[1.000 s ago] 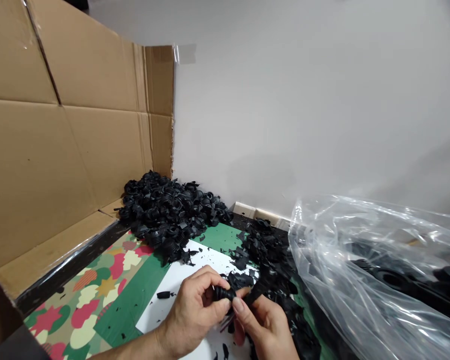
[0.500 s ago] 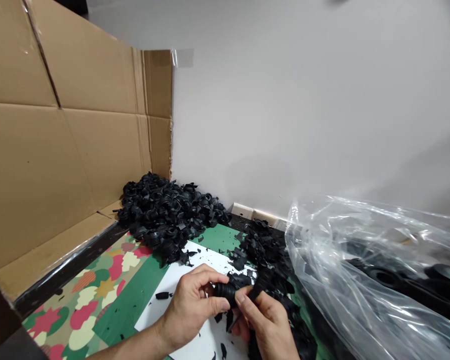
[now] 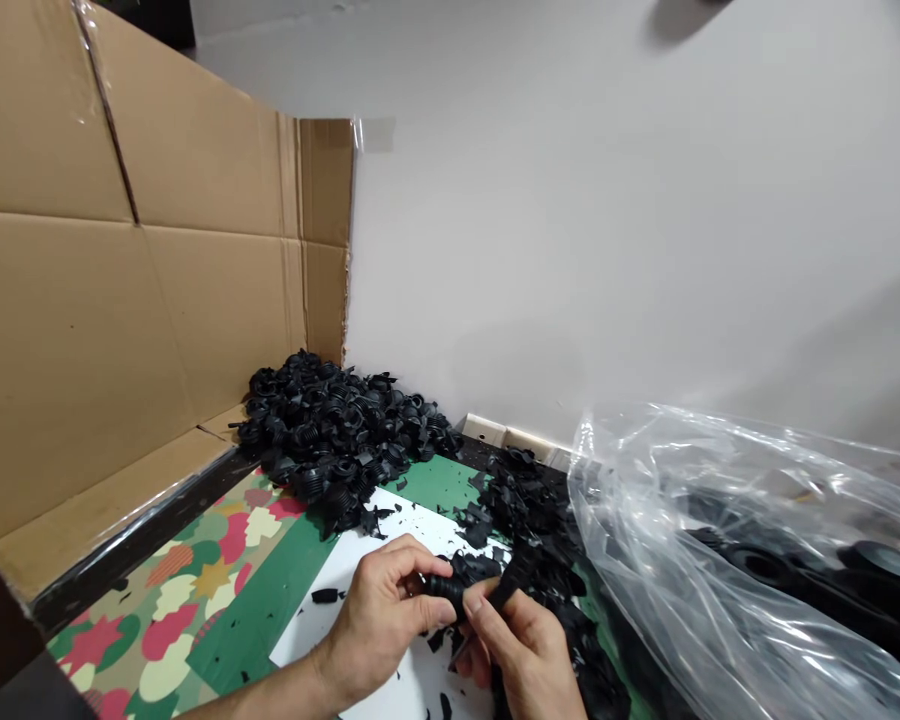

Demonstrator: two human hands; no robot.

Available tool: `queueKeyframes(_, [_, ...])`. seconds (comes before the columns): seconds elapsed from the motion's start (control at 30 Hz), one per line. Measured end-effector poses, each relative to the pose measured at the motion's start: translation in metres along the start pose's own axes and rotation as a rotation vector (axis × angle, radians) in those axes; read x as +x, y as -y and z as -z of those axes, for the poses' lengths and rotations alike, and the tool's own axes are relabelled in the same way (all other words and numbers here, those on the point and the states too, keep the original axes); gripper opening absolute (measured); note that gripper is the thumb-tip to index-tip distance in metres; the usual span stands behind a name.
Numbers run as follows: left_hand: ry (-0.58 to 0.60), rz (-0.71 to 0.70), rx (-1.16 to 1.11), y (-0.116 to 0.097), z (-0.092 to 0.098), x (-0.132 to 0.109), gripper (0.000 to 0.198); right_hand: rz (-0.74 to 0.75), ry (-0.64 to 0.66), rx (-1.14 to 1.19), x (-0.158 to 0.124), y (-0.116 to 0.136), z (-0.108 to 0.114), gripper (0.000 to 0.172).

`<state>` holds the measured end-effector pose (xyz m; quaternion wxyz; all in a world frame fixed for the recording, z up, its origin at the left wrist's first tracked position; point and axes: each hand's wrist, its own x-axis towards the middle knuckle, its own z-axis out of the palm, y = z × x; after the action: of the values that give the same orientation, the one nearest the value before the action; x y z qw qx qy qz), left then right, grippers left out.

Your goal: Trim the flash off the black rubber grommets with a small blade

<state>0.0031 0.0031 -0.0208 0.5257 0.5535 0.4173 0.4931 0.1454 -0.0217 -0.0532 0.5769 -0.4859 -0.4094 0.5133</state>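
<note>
My left hand (image 3: 379, 625) grips a black ribbed rubber part (image 3: 445, 590) between thumb and fingers, above a white sheet (image 3: 360, 565). My right hand (image 3: 517, 645) is close by on the right and pinches a black rubber strip (image 3: 514, 580) that runs from the part. A thin dark item shows below the fingers of my right hand, but I cannot tell what it is. The fingers hide much of the ribbed part. Black rubber scraps (image 3: 532, 510) lie in a heap just beyond my right hand.
A large pile of ribbed black rubber parts (image 3: 337, 440) sits against a cardboard wall (image 3: 120, 300) and a white wall (image 3: 570, 230). A clear plastic bag (image 3: 720, 570) holding black items lies at right. A colourful patterned mat (image 3: 172, 590) lies at left.
My right hand has shifted slightly left toward the ribbed part, and the view has tilted a little. Both hands keep hold throughout.
</note>
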Motion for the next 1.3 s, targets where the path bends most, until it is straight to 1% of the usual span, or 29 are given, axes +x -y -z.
queueKeyframes(0.1, [-0.011, 0.011, 0.017, 0.001, 0.0, 0.0, 0.02, 0.008, 0.015, -0.021, -0.001, 0.003, 0.001, 0.042])
queueKeyframes(0.2, [-0.038, 0.002, 0.035, -0.001, 0.0, 0.001, 0.02, 0.039, 0.005, -0.07, -0.002, 0.015, 0.01, 0.039])
queueKeyframes(0.37, [-0.042, 0.035, 0.027, -0.003, -0.001, 0.001, 0.02, 0.256, -0.131, -0.057, -0.003, 0.034, 0.025, 0.034])
queueKeyframes(0.43, [-0.039, 0.054, 0.011, -0.002, -0.002, 0.0, 0.019, 0.281, -0.158, -0.082, -0.005, 0.034, 0.025, 0.031])
queueKeyframes(0.53, [-0.024, 0.067, 0.002, 0.001, -0.002, 0.0, 0.019, 0.315, -0.18, -0.095, -0.007, 0.022, 0.021, 0.026])
queueKeyframes(0.63, [-0.012, 0.061, 0.021, 0.005, -0.001, 0.001, 0.019, 0.416, -0.16, -0.037, -0.008, 0.009, 0.017, 0.02])
queueKeyframes(0.7, [-0.002, 0.053, 0.025, 0.007, -0.001, 0.001, 0.019, 0.484, -0.137, -0.017, -0.008, 0.004, 0.015, 0.014])
queueKeyframes(0.77, [0.01, 0.044, 0.025, 0.009, 0.0, 0.001, 0.021, 0.54, -0.112, -0.017, -0.009, 0.005, 0.012, 0.01])
queueKeyframes(0.87, [0.012, 0.03, 0.038, 0.011, 0.0, 0.0, 0.022, 0.599, -0.05, -0.028, -0.009, 0.012, 0.009, 0.009])
queueKeyframes(0.97, [0.013, 0.022, 0.053, 0.011, 0.0, -0.001, 0.022, 0.625, -0.001, -0.049, -0.009, 0.017, 0.007, 0.009])
queueKeyframes(1.2, [0.015, 0.012, 0.073, 0.006, 0.0, -0.001, 0.02, 0.635, 0.022, -0.09, -0.007, 0.017, 0.008, 0.009])
queueKeyframes(1.3, [0.019, 0.002, 0.096, 0.005, 0.0, -0.001, 0.018, 0.665, 0.03, -0.114, -0.006, 0.018, 0.009, 0.009])
